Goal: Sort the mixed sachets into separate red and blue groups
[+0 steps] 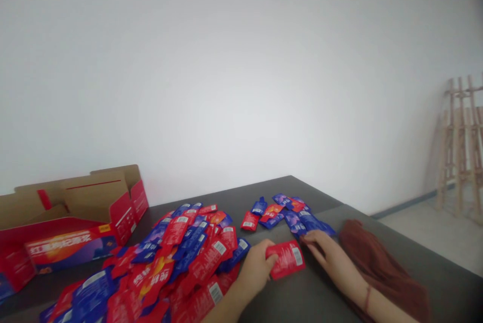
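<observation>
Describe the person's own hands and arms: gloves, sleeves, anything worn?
No gloves or sleeves in view. The right hand has a thin, reddish-brown band around its wrist; nothing worn shows on the left hand. No markings discernible.

Left hand pinching, right hand stretched forward, fingers bent
</observation>
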`<state>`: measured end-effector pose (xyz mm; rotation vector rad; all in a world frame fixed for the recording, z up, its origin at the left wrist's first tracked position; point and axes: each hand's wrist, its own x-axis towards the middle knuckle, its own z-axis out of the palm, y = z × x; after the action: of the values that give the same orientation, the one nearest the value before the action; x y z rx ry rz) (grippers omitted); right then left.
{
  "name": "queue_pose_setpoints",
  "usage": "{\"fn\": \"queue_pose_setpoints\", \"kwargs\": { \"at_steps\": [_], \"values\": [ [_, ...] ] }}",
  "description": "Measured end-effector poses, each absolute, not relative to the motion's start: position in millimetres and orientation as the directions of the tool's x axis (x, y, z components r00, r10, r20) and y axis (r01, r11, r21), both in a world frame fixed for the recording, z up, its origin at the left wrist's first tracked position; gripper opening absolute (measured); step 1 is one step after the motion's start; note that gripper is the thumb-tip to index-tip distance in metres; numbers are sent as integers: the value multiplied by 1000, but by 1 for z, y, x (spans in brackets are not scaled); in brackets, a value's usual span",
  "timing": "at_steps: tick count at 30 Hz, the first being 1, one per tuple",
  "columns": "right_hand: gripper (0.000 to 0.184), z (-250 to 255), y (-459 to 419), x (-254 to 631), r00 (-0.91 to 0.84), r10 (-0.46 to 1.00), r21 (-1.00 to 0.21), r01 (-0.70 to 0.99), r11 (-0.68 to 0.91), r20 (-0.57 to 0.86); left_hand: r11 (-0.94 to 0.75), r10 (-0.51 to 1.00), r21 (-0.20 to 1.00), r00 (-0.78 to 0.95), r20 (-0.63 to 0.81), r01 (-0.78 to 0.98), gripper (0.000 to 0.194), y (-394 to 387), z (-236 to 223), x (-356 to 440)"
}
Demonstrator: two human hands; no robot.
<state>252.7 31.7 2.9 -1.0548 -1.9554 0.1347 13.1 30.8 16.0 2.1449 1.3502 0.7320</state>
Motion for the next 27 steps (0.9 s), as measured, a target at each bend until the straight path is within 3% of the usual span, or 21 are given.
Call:
{"fn": "queue_pose_setpoints", "kwargs": {
  "at_steps": [6, 12, 16, 21, 27],
  "values": [
    [17, 7, 18, 232, -499, 695, -325, 636, 700, 519, -483, 876, 561, 358, 325, 673, 45, 34, 6, 0],
    [29, 0, 10, 226, -555, 736, -200, 729, 655, 388, -495, 865, 545, 439, 242, 676, 48, 36, 0, -22],
    [32, -3, 10, 225, -530, 767, -195, 761, 619, 362, -464, 873, 561, 462, 157, 686, 43, 32, 4, -21],
    [29, 4, 4, 210, -558, 759, -257, 721, 643, 335, -494, 831, 526, 554, 51, 692, 54, 27, 18, -21],
    [22, 5, 8, 177, -613, 716, -198, 697, 689, 333, -568, 799, 506, 583, 149, 649, 52, 30, 12, -20]
  ]
}}
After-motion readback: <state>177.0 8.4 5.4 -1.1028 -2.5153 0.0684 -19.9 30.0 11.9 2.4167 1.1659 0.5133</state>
